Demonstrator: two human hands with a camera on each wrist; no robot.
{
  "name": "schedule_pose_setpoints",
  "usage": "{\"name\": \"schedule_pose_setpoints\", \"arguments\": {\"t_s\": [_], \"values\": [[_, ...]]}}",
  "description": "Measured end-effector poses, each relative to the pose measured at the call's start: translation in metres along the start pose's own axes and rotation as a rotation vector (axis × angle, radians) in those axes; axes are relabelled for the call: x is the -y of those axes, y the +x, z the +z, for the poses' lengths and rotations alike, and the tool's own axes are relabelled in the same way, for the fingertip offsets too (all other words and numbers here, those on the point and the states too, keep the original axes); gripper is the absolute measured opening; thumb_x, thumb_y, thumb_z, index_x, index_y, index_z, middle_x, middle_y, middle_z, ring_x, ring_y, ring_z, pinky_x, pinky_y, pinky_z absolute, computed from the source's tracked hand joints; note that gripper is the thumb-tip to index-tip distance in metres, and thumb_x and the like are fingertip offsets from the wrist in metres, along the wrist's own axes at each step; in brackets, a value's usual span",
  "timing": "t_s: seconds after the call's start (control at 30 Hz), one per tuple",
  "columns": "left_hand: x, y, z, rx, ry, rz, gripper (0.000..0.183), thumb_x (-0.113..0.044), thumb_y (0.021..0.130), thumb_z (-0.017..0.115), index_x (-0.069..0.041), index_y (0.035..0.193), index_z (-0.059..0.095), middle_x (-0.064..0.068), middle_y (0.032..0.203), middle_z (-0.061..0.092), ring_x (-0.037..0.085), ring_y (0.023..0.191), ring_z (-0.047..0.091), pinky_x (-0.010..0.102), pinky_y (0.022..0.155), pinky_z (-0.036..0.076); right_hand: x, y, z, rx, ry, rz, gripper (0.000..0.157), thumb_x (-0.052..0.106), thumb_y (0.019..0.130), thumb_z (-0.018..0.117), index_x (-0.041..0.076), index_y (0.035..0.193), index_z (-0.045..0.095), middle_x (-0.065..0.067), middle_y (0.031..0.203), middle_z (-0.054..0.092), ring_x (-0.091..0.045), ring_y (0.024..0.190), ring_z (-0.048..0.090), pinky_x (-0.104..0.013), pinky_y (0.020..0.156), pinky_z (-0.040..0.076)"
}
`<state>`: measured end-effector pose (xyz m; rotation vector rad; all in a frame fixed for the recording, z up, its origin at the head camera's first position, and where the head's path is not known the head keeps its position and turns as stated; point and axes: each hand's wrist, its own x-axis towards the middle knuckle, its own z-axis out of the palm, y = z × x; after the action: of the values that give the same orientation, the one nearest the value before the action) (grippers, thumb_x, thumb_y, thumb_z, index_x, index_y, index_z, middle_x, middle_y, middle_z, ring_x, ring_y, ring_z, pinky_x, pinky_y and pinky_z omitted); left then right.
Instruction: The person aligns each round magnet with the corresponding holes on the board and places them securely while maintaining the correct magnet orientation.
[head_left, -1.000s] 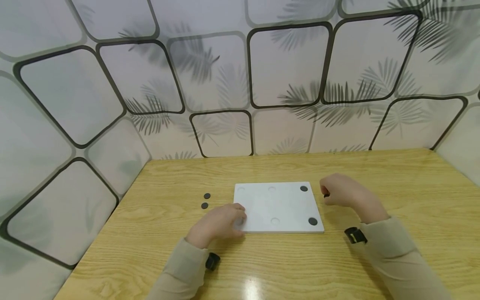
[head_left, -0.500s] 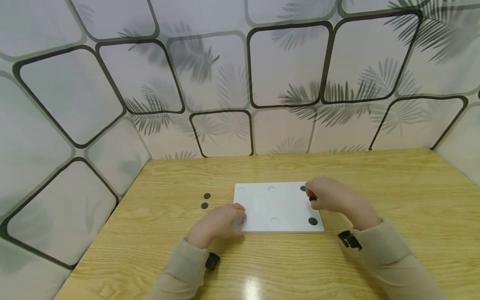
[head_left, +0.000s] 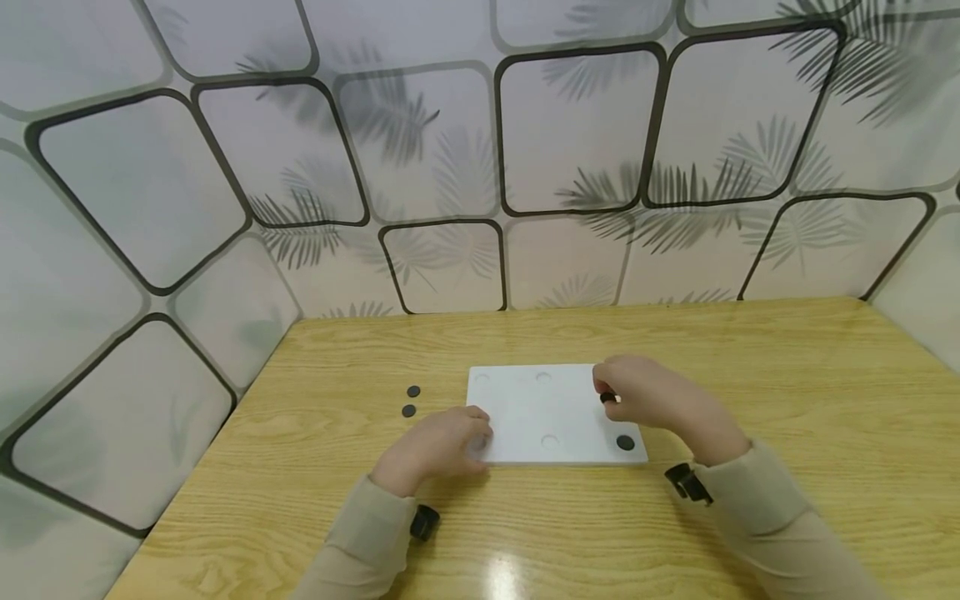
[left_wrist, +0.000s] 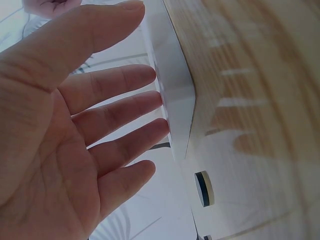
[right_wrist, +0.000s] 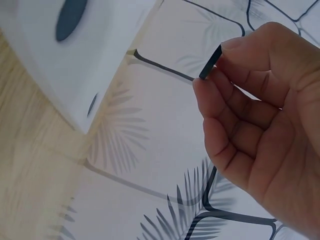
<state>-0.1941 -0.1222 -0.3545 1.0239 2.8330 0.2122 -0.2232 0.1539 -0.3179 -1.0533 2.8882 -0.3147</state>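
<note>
A white rectangular board [head_left: 517, 417] with shallow round recesses lies on the wooden table. My right hand [head_left: 648, 396] pinches a black disc [right_wrist: 212, 62] between thumb and fingertips, above the board's right part. One black disc [head_left: 626, 442] sits at the near right corner. The far right disc [right_wrist: 92, 105] shows in the right wrist view but is hidden by my hand in the head view. My left hand [head_left: 438, 446] rests at the board's near left corner. Its fingers are spread and nearly straight, with fingertips at the board [left_wrist: 172, 80] in the left wrist view.
Two loose black discs [head_left: 414, 391] lie on the table [head_left: 337, 467] left of the board. Uncovered recesses [head_left: 551, 440] show along the board's middle and far left. Behind the table stands a patterned wall [head_left: 450, 150]. A dark wrist camera [head_left: 688, 483] sits under the right cuff.
My right hand has moved left with the disc, from beside the board to over its right part, and now covers the far right disc. The left hand has stayed in place.
</note>
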Motion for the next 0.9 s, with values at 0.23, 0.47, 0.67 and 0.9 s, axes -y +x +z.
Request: {"name": "schedule_pose_setpoints", "arguments": {"t_s": [0.23,0.47,0.67,0.9], "values": [[0.0,-0.001,0.0,0.01,-0.005,0.0,0.036,-0.026,0.073,0.071,-0.006,0.103,0.064,0.004,0.111,0.055,0.018,0.098,0.054,0.028,0.082,0.045,0.01,0.012,-0.003,-0.018,0.028,-0.019,0.014,-0.001,0.074,0.059,0.009,0.072,0.05,-0.002,0.066,0.044,-0.012,0.058,0.033,-0.026,0.051,0.028],[-0.001,-0.002,-0.002,0.015,-0.007,-0.008,0.037,-0.027,0.074,0.071,-0.007,0.104,0.063,0.003,0.112,0.055,0.018,0.099,0.053,0.028,0.083,0.044,0.02,0.019,-0.005,-0.009,0.043,-0.023,0.011,-0.001,0.074,0.06,0.007,0.073,0.052,-0.003,0.066,0.047,-0.012,0.058,0.035,-0.025,0.051,0.03],[-0.002,-0.002,-0.003,0.017,-0.003,-0.011,0.036,-0.027,0.074,0.071,-0.007,0.103,0.064,0.003,0.112,0.055,0.017,0.099,0.053,0.027,0.082,0.044,0.022,0.02,0.001,-0.014,0.012,-0.061,0.017,0.001,0.074,0.062,0.01,0.069,0.049,-0.001,0.064,0.044,-0.012,0.057,0.034,-0.024,0.05,0.029],[-0.002,-0.002,-0.002,0.017,-0.01,-0.007,0.036,-0.027,0.074,0.071,-0.007,0.103,0.064,0.003,0.111,0.055,0.017,0.098,0.053,0.027,0.081,0.045,0.03,0.025,0.009,0.034,0.016,-0.083,0.022,0.003,0.077,0.062,0.012,0.065,0.046,0.002,0.062,0.04,-0.011,0.057,0.033,-0.023,0.051,0.028]]}}
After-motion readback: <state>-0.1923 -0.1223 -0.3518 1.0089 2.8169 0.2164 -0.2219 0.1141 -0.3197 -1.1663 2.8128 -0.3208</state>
